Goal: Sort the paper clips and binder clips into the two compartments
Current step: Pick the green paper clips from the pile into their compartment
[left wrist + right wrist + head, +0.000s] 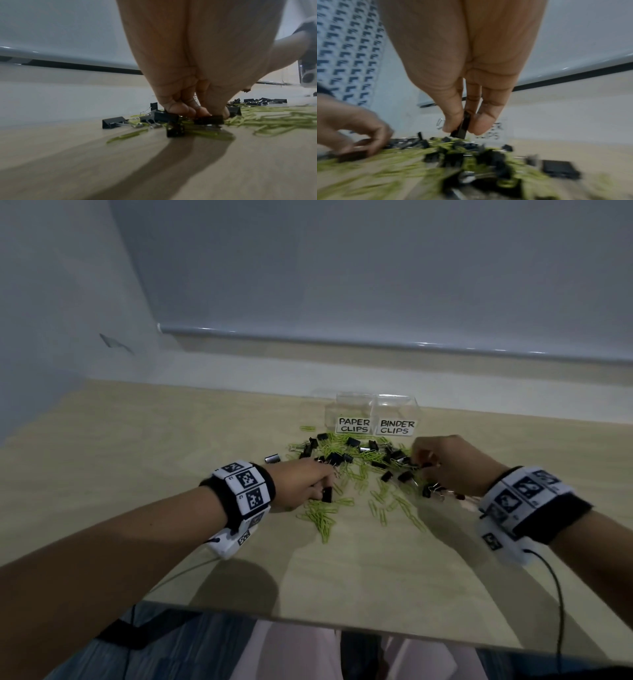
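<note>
A mixed heap of green paper clips [359, 470] and black binder clips [334, 457] lies on the desk before a clear two-part box [373, 416] labelled PAPER CLIPS on the left and BINDER CLIPS on the right. My left hand [308, 484] is down at the heap's left side, its fingertips [202, 114] pinching a black binder clip [209, 119] that rests on the desk. My right hand [445, 463] hovers over the heap's right side and pinches another black binder clip [462, 125] between thumb and fingers, just above the pile.
The wooden desk [171, 440] runs to a grey wall and a blind's bottom rail [376, 340] behind the box. Loose binder clips [113, 122] lie at the heap's left fringe. The desk's front edge [308, 623] is near my lap.
</note>
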The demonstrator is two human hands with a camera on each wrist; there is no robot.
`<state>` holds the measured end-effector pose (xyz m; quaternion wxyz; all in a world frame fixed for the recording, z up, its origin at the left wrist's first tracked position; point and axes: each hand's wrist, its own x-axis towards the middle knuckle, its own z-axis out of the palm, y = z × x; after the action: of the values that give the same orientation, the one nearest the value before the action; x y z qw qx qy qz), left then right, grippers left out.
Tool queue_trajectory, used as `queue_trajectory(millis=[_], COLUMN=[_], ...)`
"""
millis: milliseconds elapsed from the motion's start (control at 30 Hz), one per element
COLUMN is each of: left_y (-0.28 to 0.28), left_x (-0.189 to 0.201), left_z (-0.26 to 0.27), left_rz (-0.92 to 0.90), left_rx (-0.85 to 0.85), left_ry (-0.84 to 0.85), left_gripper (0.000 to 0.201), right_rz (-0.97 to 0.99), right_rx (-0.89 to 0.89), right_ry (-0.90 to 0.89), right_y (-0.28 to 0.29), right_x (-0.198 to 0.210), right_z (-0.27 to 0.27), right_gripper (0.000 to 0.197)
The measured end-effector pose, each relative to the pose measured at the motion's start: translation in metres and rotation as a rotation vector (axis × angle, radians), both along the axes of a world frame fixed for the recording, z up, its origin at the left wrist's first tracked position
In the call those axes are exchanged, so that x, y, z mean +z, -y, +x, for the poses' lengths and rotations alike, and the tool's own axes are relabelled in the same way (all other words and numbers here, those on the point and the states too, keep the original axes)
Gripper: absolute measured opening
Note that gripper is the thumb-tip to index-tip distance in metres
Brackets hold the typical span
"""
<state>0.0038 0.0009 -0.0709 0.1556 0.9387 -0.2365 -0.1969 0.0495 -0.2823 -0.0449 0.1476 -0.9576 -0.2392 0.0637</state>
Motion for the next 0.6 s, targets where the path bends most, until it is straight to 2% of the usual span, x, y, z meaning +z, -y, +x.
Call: queue_trajectory(millis=[100, 200, 300, 467, 600], left_y=[-0.004, -0.005, -0.007, -0.041, -0.075], left_x=[-0.007, -0.007, 0.001, 0.021, 0.024], left_z=[-0.001, -0.002, -0.002, 0.007, 0.010], left_rz=[-0.012, -0.030, -0.056, -0.216, -0.024], left_rx=[0.036, 0.056, 0.085, 0.299, 0.396], left_ry=[-0.002, 0.003, 0.033, 0.147, 0.217], left_gripper=[0.014, 0.014, 0.008, 0.005, 0.016], right_rz=[-0.121, -0.256, -0.189, -0.123, -0.145], right_rx=[-0.113, -0.097, 0.025, 0.241, 0.344], right_ry=[-0.011, 0.012, 0.064, 0.041, 0.051], right_y=[0.028, 0.021, -0.016, -0.092, -0.127], right_x=[-0.002, -0.003, 0.000, -0.003, -0.005], right_z=[0.012, 0.014, 0.013, 0.010, 0.011], right_gripper=[0.019, 0.020, 0.022, 0.026, 0.030])
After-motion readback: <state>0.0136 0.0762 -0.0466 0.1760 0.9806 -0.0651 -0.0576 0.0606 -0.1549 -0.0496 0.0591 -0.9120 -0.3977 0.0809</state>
